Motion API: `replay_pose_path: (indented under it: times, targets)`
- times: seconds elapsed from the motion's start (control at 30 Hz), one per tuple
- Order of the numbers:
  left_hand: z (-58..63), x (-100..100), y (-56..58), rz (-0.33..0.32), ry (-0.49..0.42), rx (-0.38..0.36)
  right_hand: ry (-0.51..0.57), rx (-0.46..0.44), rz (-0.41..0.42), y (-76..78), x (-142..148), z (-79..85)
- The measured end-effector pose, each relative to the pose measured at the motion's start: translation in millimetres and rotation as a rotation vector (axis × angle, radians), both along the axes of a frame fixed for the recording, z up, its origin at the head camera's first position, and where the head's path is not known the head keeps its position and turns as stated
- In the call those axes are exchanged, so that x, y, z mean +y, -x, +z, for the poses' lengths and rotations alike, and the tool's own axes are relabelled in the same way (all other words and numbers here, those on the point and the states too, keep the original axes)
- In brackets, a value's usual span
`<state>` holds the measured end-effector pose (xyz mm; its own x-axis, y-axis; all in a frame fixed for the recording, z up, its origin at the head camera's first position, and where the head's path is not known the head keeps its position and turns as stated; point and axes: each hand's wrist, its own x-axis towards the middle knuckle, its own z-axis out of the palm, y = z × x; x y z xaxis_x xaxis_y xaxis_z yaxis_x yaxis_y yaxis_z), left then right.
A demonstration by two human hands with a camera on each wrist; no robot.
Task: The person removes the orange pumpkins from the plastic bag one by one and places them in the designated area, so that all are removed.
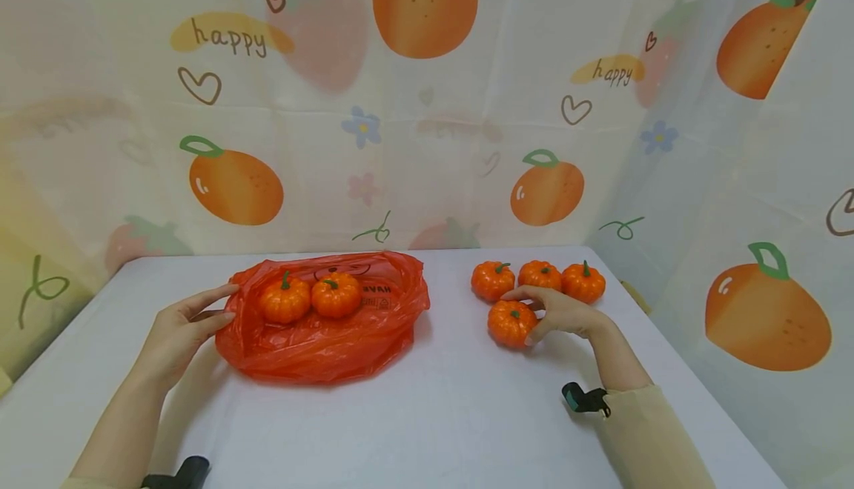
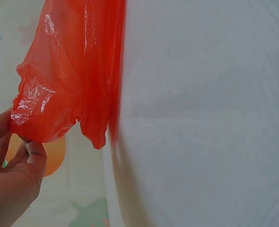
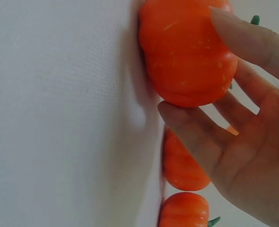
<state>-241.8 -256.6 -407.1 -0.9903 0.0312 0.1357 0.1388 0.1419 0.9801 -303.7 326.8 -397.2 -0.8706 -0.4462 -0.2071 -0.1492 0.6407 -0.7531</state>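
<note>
A red plastic bag (image 1: 320, 359) lies spread on the left of the table with its mouth held wide. Inside it two small orange pumpkins (image 1: 336, 295) sit side by side, green stems up. My left hand (image 1: 176, 333) pinches the bag's left edge; the left wrist view shows the crinkled film (image 2: 59, 94) between thumb and fingers. On the right, my right hand (image 1: 567, 313) grips a small orange pumpkin (image 1: 511, 324) from its right side. Thumb and fingertips lie against this pumpkin (image 3: 187, 52) in the right wrist view, close to the tabletop.
Behind the right hand stand three more pumpkins, a left one (image 1: 492, 281), a middle one (image 1: 539, 274) and a right one (image 1: 584, 284). The white table (image 1: 427, 430) ends at a printed curtain (image 1: 454, 163) at the back and right.
</note>
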Motion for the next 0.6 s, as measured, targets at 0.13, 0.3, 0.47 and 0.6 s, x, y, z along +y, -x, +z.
replay_pose_path:
  times: [0.13, 0.3, 0.47, 0.6]
  targets:
    - [0.0, 0.0, 0.1, 0.002, 0.011, -0.003, 0.003, 0.000, -0.002, -0.5, 0.4, 0.7]
    - [0.2, 0.4, 0.0, -0.003, -0.002, -0.008, 0.010, 0.002, 0.004, -0.9, 1.0, 1.4]
    - [0.4, 0.7, -0.5, 0.000, -0.002, -0.011, 0.030, -0.001, 0.013, -0.2, 2.4, 1.8]
    - [0.7, 0.8, -0.4, 0.006, 0.014, -0.015, 0.035, -0.006, 0.014, 0.7, 4.5, 2.5]
